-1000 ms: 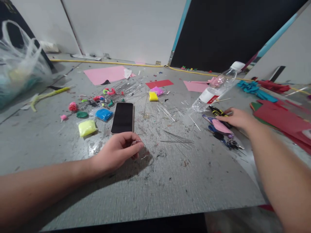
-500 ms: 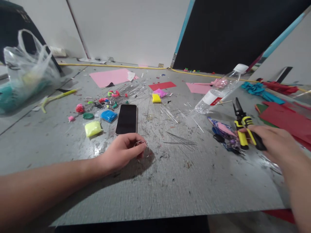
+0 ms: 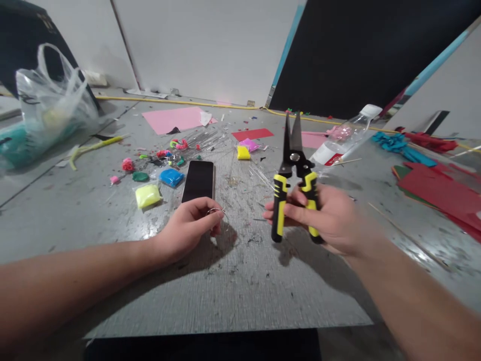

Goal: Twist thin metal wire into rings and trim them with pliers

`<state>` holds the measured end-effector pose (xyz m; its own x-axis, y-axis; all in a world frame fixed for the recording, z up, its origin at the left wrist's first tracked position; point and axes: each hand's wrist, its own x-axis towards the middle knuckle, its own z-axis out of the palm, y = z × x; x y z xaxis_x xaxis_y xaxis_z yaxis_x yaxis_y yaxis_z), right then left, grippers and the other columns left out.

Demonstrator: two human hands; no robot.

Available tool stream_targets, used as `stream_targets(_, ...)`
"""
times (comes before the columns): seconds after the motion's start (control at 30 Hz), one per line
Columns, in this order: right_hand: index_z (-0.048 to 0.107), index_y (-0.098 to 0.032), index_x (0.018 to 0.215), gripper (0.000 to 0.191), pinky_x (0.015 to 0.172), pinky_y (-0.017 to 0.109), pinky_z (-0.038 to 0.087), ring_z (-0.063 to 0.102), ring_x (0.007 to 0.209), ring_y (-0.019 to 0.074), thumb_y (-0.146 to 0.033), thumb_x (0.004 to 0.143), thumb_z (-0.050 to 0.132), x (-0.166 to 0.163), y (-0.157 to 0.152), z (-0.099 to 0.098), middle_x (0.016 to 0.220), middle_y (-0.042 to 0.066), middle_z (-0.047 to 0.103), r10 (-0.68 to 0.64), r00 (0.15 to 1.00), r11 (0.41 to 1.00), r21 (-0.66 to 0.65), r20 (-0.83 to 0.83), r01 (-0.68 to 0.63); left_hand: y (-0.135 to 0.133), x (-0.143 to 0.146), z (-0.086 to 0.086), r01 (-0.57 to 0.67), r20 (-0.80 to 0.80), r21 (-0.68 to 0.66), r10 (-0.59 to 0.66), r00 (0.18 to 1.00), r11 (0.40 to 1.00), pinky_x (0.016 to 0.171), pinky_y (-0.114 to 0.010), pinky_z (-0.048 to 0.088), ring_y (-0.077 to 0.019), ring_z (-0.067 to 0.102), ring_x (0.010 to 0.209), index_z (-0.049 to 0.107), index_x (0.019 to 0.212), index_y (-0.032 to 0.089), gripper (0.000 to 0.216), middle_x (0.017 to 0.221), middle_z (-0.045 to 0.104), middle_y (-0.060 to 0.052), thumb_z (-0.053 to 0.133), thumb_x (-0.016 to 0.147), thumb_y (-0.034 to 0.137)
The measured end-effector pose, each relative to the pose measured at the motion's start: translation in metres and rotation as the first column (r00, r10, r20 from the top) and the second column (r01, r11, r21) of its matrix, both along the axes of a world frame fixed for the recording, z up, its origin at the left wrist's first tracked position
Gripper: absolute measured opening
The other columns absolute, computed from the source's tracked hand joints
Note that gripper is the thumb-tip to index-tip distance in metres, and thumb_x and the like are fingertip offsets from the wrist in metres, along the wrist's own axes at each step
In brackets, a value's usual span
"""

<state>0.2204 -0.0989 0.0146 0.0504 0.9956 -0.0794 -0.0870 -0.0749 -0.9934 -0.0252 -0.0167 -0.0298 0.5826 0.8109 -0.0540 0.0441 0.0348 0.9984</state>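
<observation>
My right hand (image 3: 326, 215) grips a pair of yellow-and-black wire cutters (image 3: 296, 158) by the handles, above the table. Their dark jaws point away from me and stand slightly apart. Resting near the table's middle, my left hand (image 3: 193, 223) pinches a thin, bent piece of wire (image 3: 216, 210) between thumb and fingers. Just beyond that hand lies a black-screened phone (image 3: 199, 180). A few thin grey wires (image 3: 259, 219) show beside the right fingers; the rest of them is hidden behind that hand and the tool.
Clay packets in yellow (image 3: 148, 196) and blue (image 3: 171, 177) lie left of the phone. A plastic bottle (image 3: 347, 135) leans behind the cutters. Red sheets (image 3: 443, 193) are at right, a plastic bag (image 3: 56, 105) at far left, and pink paper (image 3: 173, 120) towards the back.
My right hand has lifted the wire cutters from the right side and carried them left to the middle. The left hand keeps its pinch on the wire, nearly unmoved.
</observation>
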Motion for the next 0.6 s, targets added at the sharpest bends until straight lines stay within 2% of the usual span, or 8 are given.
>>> stream_targets(0.07,0.045,-0.024,0.067,0.046,0.07,0.039,0.064,0.075,0.071,0.0223,-0.032,0.072,0.09,-0.011,0.015,-0.005,0.076,0.003,0.072,-0.005,0.998,1.0,0.013,-0.056,0.006,0.0,0.0,0.0,-0.01,-0.007,-0.011,0.01,1.0,1.0,0.061,-0.023,0.044,-0.0095,0.056,0.059,0.061,0.079,0.016,0.015,0.063,0.062,0.003,0.068,0.087,0.027)
stream_targets(0.13,0.042,-0.024,0.063,0.048,0.051,0.031,0.055,0.066,0.055,0.0174,-0.032,0.072,0.089,-0.015,0.029,-0.011,0.061,-0.001,0.062,-0.084,0.993,0.996,0.008,-0.079,0.084,0.0,0.0,-0.001,-0.008,0.005,-0.025,0.008,1.0,1.0,0.06,-0.023,0.044,-0.0092,0.055,0.059,0.061,0.08,0.016,0.014,0.063,0.062,0.003,0.068,0.087,0.026)
stream_targets(0.2,0.043,-0.024,0.062,0.045,0.048,0.031,0.051,0.06,0.05,0.015,-0.031,0.074,0.086,-0.012,0.038,-0.02,0.058,-0.002,0.057,-0.165,0.982,0.985,0.031,-0.087,0.169,0.0,0.0,-0.002,0.006,0.027,-0.05,-0.005,1.0,0.999,0.059,-0.022,0.044,-0.009,0.055,0.058,0.061,0.082,0.016,0.013,0.063,0.061,0.004,0.068,0.087,0.026)
stream_targets(0.27,0.048,-0.024,0.065,0.036,0.067,0.038,0.059,0.066,0.066,0.0179,-0.03,0.076,0.082,-0.005,0.043,-0.028,0.072,0.0,0.062,-0.198,0.973,0.966,0.146,-0.115,0.214,0.0,0.0,-0.003,0.016,0.037,-0.073,-0.014,0.999,0.997,0.058,-0.022,0.044,-0.0087,0.056,0.058,0.061,0.082,0.016,0.014,0.063,0.06,0.004,0.068,0.086,0.027)
stream_targets(0.33,0.054,-0.025,0.072,0.025,0.084,0.046,0.058,0.069,0.089,0.0236,-0.034,0.078,0.077,0.003,0.043,-0.033,0.088,0.002,0.065,-0.197,0.973,0.941,0.256,-0.118,0.222,0.0,0.001,-0.004,0.013,0.044,-0.088,-0.01,0.999,0.996,0.056,-0.021,0.044,-0.0085,0.056,0.057,0.06,0.081,0.016,0.014,0.063,0.059,0.005,0.069,0.085,0.027)
stream_targets(0.4,0.053,-0.027,0.075,0.022,0.092,0.055,0.055,0.065,0.112,0.0318,-0.037,0.08,0.072,0.01,0.039,-0.033,0.101,0.004,0.067,-0.121,0.986,0.942,0.298,-0.118,0.151,-0.001,0.002,-0.004,0.007,0.051,-0.096,-0.002,0.999,0.995,0.055,-0.021,0.044,-0.0084,0.055,0.057,0.061,0.082,0.016,0.014,0.063,0.059,0.004,0.069,0.085,0.027)
stream_targets(0.47,0.047,-0.026,0.073,0.026,0.097,0.062,0.051,0.057,0.128,0.0382,-0.037,0.076,0.07,0.014,0.034,-0.03,0.109,0.006,0.068,0.014,0.992,0.945,0.326,-0.128,0.028,0.0,0.002,-0.004,0.005,0.058,-0.098,0.0,0.998,0.995,0.054,-0.02,0.045,-0.0084,0.056,0.056,0.061,0.082,0.016,0.014,0.063,0.06,0.004,0.069,0.085,0.028)
stream_targets(0.6,0.036,-0.025,0.075,0.038,0.104,0.07,0.043,0.055,0.133,0.0395,-0.03,0.064,0.072,0.015,0.028,-0.021,0.133,0.002,0.066,0.173,0.98,0.924,0.361,-0.101,-0.126,0.0,0.003,-0.006,-0.034,0.08,-0.087,0.041,0.996,0.996,0.054,-0.02,0.048,-0.0084,0.056,0.056,0.06,0.083,0.017,0.015,0.064,0.062,0.003,0.069,0.086,0.028)
